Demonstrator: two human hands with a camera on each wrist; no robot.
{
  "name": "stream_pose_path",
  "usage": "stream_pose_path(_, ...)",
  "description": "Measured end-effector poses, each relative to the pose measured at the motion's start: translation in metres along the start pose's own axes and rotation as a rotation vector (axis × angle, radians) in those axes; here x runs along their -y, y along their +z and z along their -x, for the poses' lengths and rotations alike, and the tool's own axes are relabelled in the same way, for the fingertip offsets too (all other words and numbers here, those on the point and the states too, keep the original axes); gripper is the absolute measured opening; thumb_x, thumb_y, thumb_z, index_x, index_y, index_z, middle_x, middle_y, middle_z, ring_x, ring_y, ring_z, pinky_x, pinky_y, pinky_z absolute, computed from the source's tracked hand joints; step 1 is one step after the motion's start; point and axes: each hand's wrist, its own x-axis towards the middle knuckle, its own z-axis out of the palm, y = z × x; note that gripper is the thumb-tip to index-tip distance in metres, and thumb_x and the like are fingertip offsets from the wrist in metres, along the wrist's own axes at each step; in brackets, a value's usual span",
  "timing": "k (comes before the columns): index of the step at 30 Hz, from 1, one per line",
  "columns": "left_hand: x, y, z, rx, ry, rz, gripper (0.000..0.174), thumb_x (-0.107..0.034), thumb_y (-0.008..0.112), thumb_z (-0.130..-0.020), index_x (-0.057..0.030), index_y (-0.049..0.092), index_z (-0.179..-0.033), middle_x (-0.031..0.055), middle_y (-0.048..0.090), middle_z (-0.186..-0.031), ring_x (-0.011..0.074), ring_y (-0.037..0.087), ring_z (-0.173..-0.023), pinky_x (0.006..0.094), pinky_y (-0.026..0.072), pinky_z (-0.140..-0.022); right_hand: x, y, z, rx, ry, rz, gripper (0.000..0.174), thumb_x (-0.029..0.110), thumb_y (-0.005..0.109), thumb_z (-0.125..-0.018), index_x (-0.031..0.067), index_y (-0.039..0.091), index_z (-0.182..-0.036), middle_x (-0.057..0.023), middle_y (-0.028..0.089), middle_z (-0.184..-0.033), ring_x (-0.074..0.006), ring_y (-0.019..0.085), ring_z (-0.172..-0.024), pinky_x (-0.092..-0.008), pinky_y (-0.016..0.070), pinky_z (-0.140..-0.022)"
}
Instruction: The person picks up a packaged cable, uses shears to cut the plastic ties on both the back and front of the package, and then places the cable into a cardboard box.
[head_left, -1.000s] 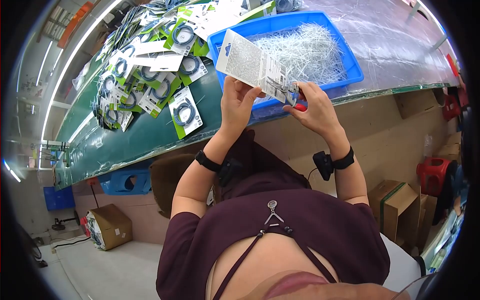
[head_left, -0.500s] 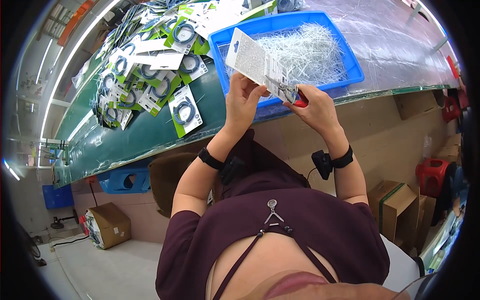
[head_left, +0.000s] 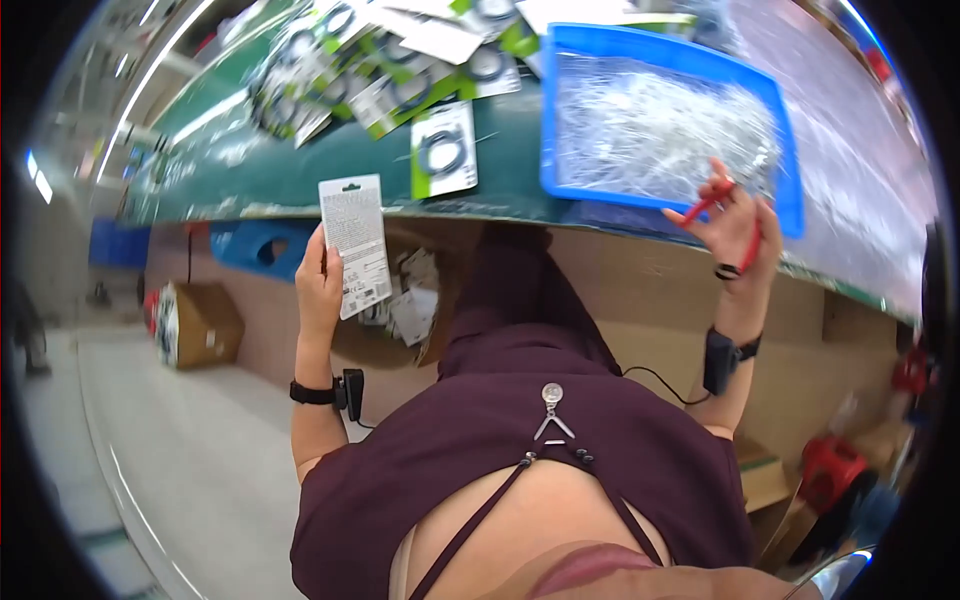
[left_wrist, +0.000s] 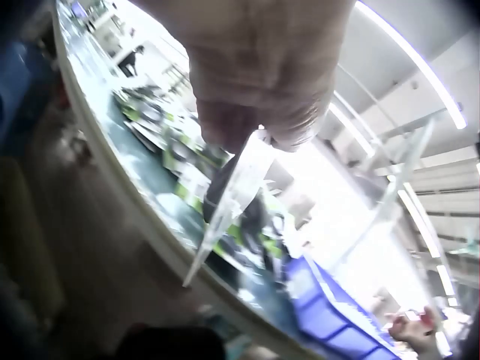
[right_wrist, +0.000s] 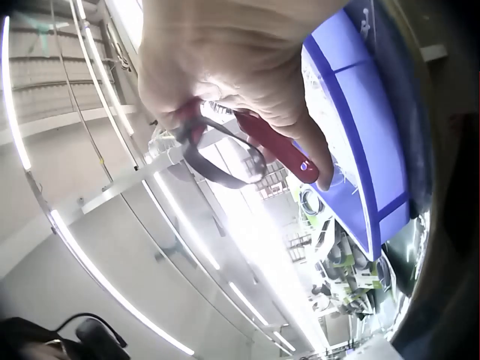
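My left hand (head_left: 320,285) pinches a white retail card (head_left: 358,245) by its side, its printed back facing up, out past the table's front edge. From the left wrist the card (left_wrist: 240,184) shows nearly edge-on, with a dark coiled cable pack behind it. Red-handled pliers (head_left: 750,250) sit in my right hand (head_left: 740,225), over the near right of a blue tray (head_left: 548,120). A red handle (right_wrist: 289,154) and a dark loop (right_wrist: 214,172) show by the right palm. Thin clear plastic strips (head_left: 660,125) fill the tray.
Carded cable packs (head_left: 400,95) lie heaped at the table's back left, and one pack (head_left: 444,150) lies nearer the edge. Below the left hand stands an open carton with cards (head_left: 412,305). A blue stool (head_left: 235,245) and a cardboard box (head_left: 205,325) are further left.
My hands have come apart: the left carried the card leftward off the tray and past the table edge. The right moved rightward with the pliers. The head view has shifted.
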Motion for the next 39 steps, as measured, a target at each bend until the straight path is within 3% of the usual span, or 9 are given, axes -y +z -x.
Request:
stream_pose_path(3, 0.034, -0.023, 0.043, 0.046, -0.236, -0.392, 0.046, -0.015, 0.055, -0.094, -0.0032, 0.043, -0.137, 0.0193, 0.052, -0.132, 0.0299, 0.056, -0.114, 0.0367, 0.0461, -0.093, -0.006, 0.017, -0.007, 0.001, 0.046, 0.123, 0.076, 0.056, 0.045, -0.095, 0.0002, 0.031, -0.144, -0.0116, 0.056, -0.114, -0.0188, 0.054, -0.108, -0.0513, 0.0514, -0.086)
stream_pose_path(6, 0.04, -0.011, 0.046, -0.118, -0.026, -0.742, 0.047, -0.021, 0.062, -0.091, -0.0017, 0.049, -0.132, 0.0216, 0.062, -0.112, 0.0353, 0.062, -0.103, 0.0401, 0.0493, -0.089, -0.012, 0.013, -0.017, 0.024, 0.06, 0.257, 0.079, 0.06, 0.043, -0.094, 0.0014, 0.031, -0.144, -0.0128, 0.056, -0.118, -0.0186, 0.055, -0.106, -0.0488, 0.0519, -0.086)
stream_pose_path(10, 0.033, 0.039, -0.017, -0.046, -0.083, 0.055, 0.06, -0.028, 0.069, -0.086, -0.0048, 0.044, -0.136, 0.0199, 0.063, -0.106, 0.0315, 0.065, -0.091, 0.0414, 0.0515, -0.08, -0.019, -0.018, -0.029, 0.042, 0.124, 0.437, 0.079, 0.061, 0.043, -0.093, 0.0022, 0.031, -0.144, -0.0125, 0.055, -0.12, -0.0191, 0.056, -0.103, -0.0463, 0.0523, -0.086)
stream_pose_path(15, -0.013, 0.118, -0.105, -0.002, 0.116, -0.346, 0.056, -0.04, 0.062, -0.088, -0.009, 0.047, -0.132, 0.019, 0.062, -0.103, 0.0341, 0.065, -0.091, 0.0435, 0.053, -0.078, -0.016, -0.008, -0.029, -0.003, 0.174, 0.385, 0.07, 0.05, 0.048, -0.095, 0.0016, 0.032, -0.144, -0.0087, 0.055, -0.112, -0.0193, 0.056, -0.097, -0.0449, 0.0528, -0.086)
stream_pose_path(17, -0.018, 0.137, -0.128, 0.198, -0.08, -0.637, 0.057, -0.045, 0.061, -0.087, -0.0098, 0.049, -0.129, 0.0197, 0.062, -0.099, 0.0375, 0.064, -0.094, 0.0444, 0.0529, -0.08, -0.01, 0.014, -0.02, 0.008, 0.172, 0.331, 0.067, 0.046, 0.05, -0.096, 0.0015, 0.032, -0.143, -0.0078, 0.055, -0.109, -0.0193, 0.056, -0.096, -0.0451, 0.0529, -0.086)
stream_pose_path(26, 0.029, 0.136, -0.15, 0.187, -0.087, -0.543, 0.053, -0.039, 0.055, -0.092, -0.0035, 0.048, -0.13, 0.0226, 0.062, -0.111, 0.0402, 0.062, -0.1, 0.0469, 0.0519, -0.086, 0.012, 0.056, 0.0, 0.147, 0.183, 0.371, 0.062, 0.024, 0.061, -0.089, 0.0003, 0.036, -0.14, -0.0064, 0.054, -0.105, -0.0201, 0.055, -0.094, -0.0461, 0.0508, -0.092)
stream_pose_path(28, 0.014, 0.131, -0.146, 0.269, -0.264, 0.318, 0.046, -0.029, 0.054, -0.094, 0.0001, 0.048, -0.13, 0.0227, 0.061, -0.113, 0.0365, 0.064, -0.1, 0.0448, 0.0547, -0.084, 0.009, 0.058, 0.003, -0.121, 0.051, 0.786, 0.063, 0.021, 0.064, -0.086, 0.0, 0.037, -0.139, -0.0073, 0.054, -0.105, -0.0204, 0.054, -0.096, -0.0404, 0.0514, -0.09)
stream_pose_path(31, -0.027, 0.135, -0.132, 0.438, -0.442, 1.424, 0.042, -0.017, 0.052, -0.097, 0.0041, 0.045, -0.132, 0.0219, 0.06, -0.117, 0.0319, 0.065, -0.1, 0.0424, 0.0579, -0.083, -0.008, 0.066, 0.004, -0.008, -0.028, 1.143, 0.061, 0.019, 0.07, -0.081, 0.0012, 0.045, -0.133, -0.0072, 0.055, -0.104, -0.02, 0.055, -0.096, -0.0368, 0.0505, -0.086)
stream_pose_path(39, -0.137, 0.179, -0.108, 0.718, -0.285, 1.765, 0.043, -0.019, 0.049, -0.097, 0.006, 0.043, -0.132, 0.0234, 0.058, -0.119, 0.0343, 0.066, -0.095, 0.0407, 0.0583, -0.081, -0.065, 0.074, -0.005, -0.07, -0.547, 1.905, 0.058, 0.025, 0.08, -0.071, 0.0001, 0.056, -0.118, -0.0108, 0.059, -0.096, -0.0243, 0.056, -0.087, -0.0344, 0.0472, -0.077)
